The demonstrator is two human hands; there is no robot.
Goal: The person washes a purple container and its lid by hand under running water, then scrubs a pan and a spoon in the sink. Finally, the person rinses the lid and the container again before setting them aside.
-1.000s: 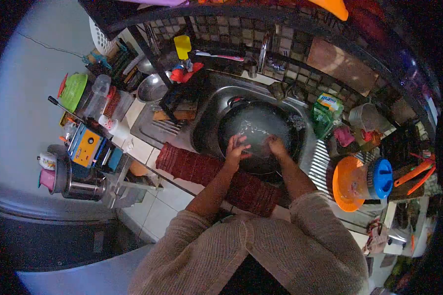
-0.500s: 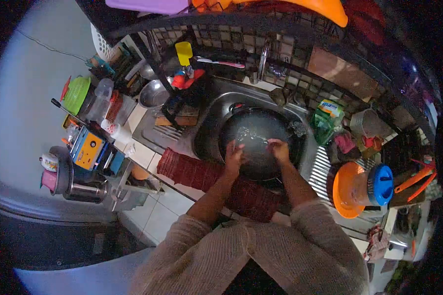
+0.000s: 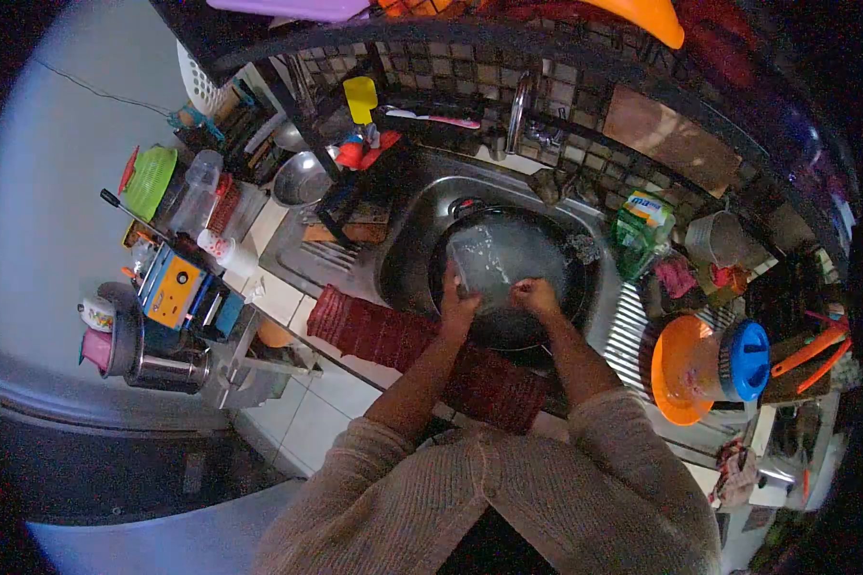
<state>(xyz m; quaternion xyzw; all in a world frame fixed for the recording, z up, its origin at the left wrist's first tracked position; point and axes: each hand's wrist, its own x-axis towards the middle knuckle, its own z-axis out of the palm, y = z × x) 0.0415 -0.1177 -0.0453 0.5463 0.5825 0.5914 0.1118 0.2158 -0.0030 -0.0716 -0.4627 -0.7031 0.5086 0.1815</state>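
Observation:
A clear, roughly rectangular plastic container (image 3: pixel 479 257) is tilted above a large dark round basin (image 3: pixel 551 254) in the steel sink. White glints run across its see-through surface; whether it is a lid or a shallow box is hard to tell. My left hand (image 3: pixel 459 305) grips its near left side, thumb and fingers closed around the edge. At its lower right edge, my right hand (image 3: pixel 537 295) has its fingers pinched together. A greyish mesh scrubber (image 3: pixel 580 249) lies at the basin's right side. The basin's near rim is partly hidden by my forearms.
A dark red cloth (image 3: pixel 384 331) covers the counter's front edge. Right of the sink stand a green bottle (image 3: pixel 635 240), an orange plate (image 3: pixel 676 383) and a blue-lidded jug (image 3: pixel 744 360). The faucet (image 3: pixel 518 113) rises behind. A metal bowl (image 3: pixel 300 179) stands left.
The clear container has turned and tilted up, showing more of its face to the left. My right hand has shifted slightly left and down; my left hand stays near the same spot.

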